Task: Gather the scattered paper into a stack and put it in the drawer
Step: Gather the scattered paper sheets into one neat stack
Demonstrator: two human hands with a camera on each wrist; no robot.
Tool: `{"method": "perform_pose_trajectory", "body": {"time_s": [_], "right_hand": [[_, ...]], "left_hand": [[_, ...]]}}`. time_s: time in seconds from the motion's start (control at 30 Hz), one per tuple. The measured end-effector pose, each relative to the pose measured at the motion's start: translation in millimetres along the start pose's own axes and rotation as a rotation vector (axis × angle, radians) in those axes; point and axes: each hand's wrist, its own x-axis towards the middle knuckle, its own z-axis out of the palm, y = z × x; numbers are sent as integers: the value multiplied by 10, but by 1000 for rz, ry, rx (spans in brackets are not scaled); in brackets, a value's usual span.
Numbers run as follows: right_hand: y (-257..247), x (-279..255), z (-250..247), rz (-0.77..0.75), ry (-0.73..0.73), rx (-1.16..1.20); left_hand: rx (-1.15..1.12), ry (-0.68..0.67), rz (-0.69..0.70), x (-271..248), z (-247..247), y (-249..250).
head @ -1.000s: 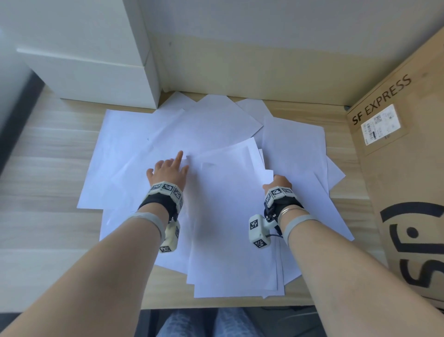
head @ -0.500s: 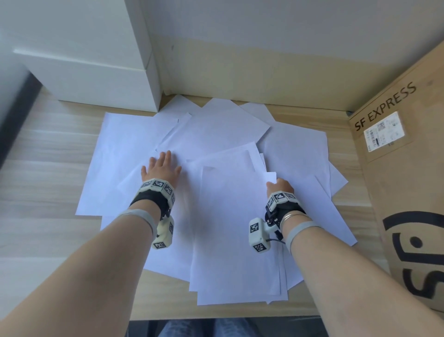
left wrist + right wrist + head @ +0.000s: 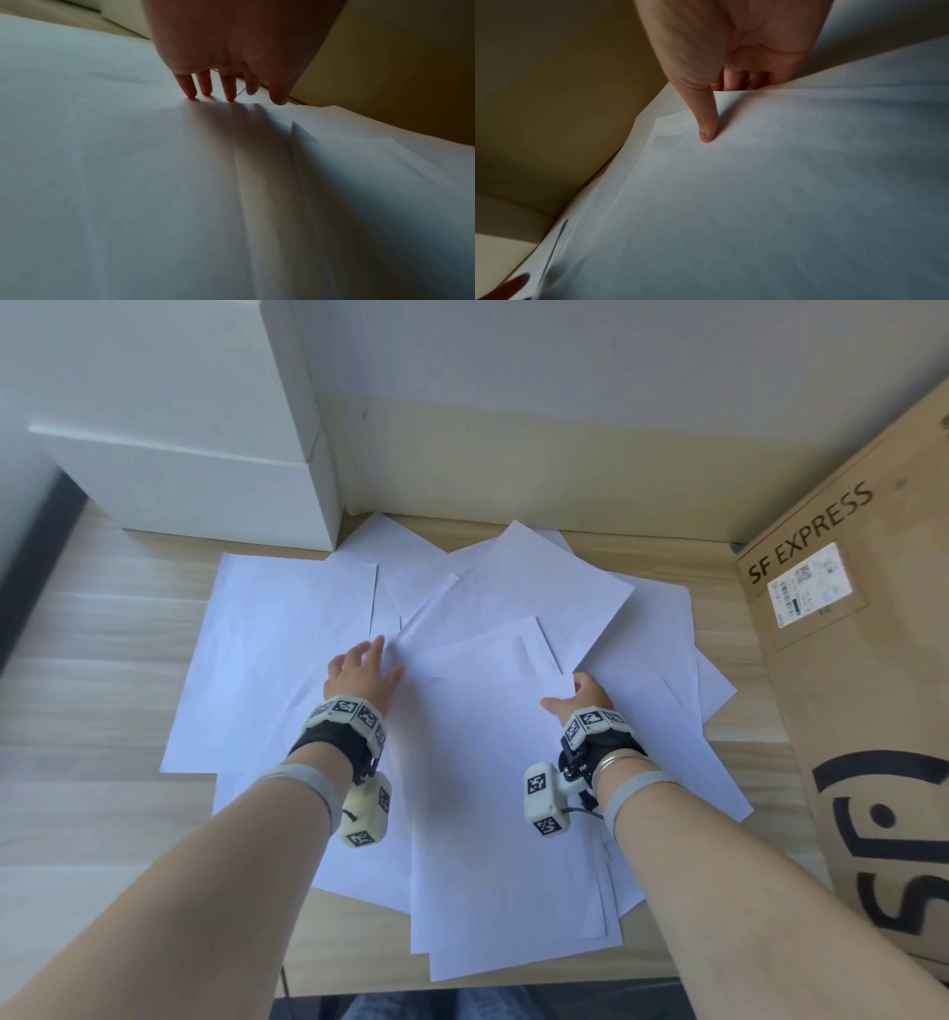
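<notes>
White paper (image 3: pixel 493 762) pinched by right hand (image 3: pixel 585 695), left hand (image 3: pixel 362 672) flat

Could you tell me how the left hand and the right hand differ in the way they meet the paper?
The left hand has its fingers straight, tips pressing down on top of the paper; the right hand pinches a sheet's edge, thumb on top and fingers curled beneath. The left hand lies over the spread's left-middle; the right hand holds at the near stack's far right corner. Both wear marker wristbands and touch paper.
</notes>
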Motion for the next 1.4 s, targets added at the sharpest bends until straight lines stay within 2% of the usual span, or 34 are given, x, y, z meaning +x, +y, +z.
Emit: {"method": "perform_pose_trajectory", "body": {"time_s": [0.13,0.23,0.5,0.73,0.8,0.87,1.0,1.03,1.23,1.4], "right_hand": [[-31,-35,30,-48,-39,-9],[-36,-51,28,-68,11,23],[-57,-62,-57,-197,33,312],[-146,-127,-135,-283,71,469],[-140,-116,-142,-286,76,490],[-138,-109,-140,-288,72,494],[-152,-87,-97,-283,101,495],[-155,-77,-90,-282,115,499],[-197,-65,-94,-289,54,539],[-199,-92,-118,-292,-15,565]], "left_hand": [[-71,-50,48,-25,37,156],[-233,-98,52,-19,21,193],[-683,-85,-87,-96,-139,18],[-986,-164,-104,-119,-59,-115],[-1002,-199,-105,-150,-62,-117],[-950,-180,-63,-208,-91,-69],[-948,80,-28,-227,-86,42],[-980,105,-41,-243,-100,70],[-926,-130,-64,-253,-113,169],[-1031,-173,-110,-185,-9,185]]}}
